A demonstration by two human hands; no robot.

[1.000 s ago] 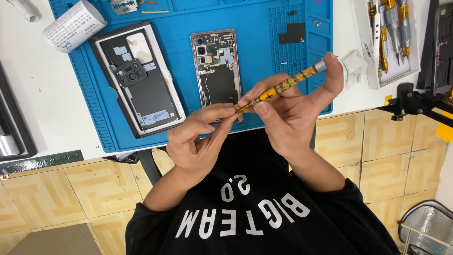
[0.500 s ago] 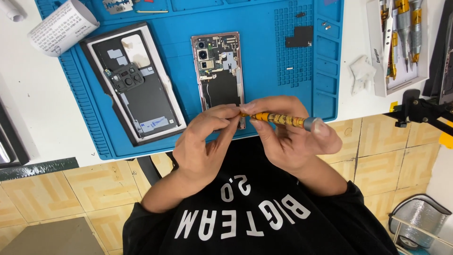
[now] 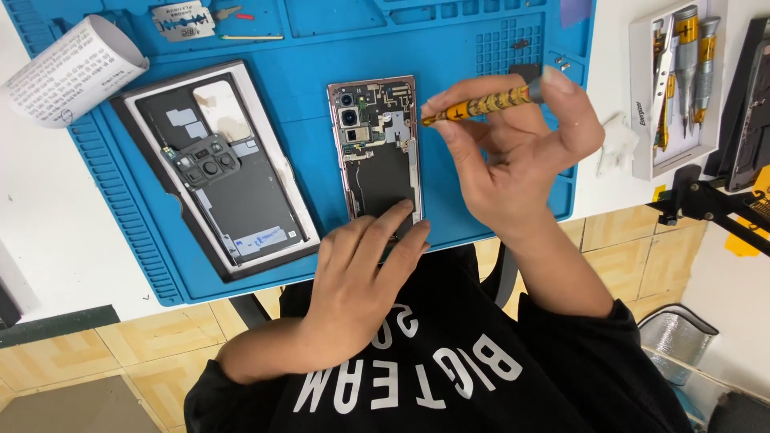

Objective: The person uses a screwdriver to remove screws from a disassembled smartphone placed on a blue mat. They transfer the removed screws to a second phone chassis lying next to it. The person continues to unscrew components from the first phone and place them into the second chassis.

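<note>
An opened phone [image 3: 375,144] with bare circuit boards lies on the blue work mat [image 3: 305,96]. My left hand [image 3: 357,277] rests flat on the phone's lower end, fingers spread over its bottom edge. My right hand [image 3: 513,156] grips a yellow precision screwdriver [image 3: 481,104], index finger on its cap, the tip pointing at the phone's upper right edge. The removed back cover [image 3: 220,168] lies face down to the phone's left.
A rolled paper [image 3: 64,68] sits at the upper left, partly on the mat. A metal pry tool [image 3: 184,20] and thin picks lie along the mat's top. A white case of screwdrivers [image 3: 682,80] stands at the right, next to a black stand [image 3: 714,200].
My hands have parted and moved from near my chest up onto the mat. The left hand let go of the screwdriver tip and settled on the phone; the right raised the screwdriver toward the phone's top.
</note>
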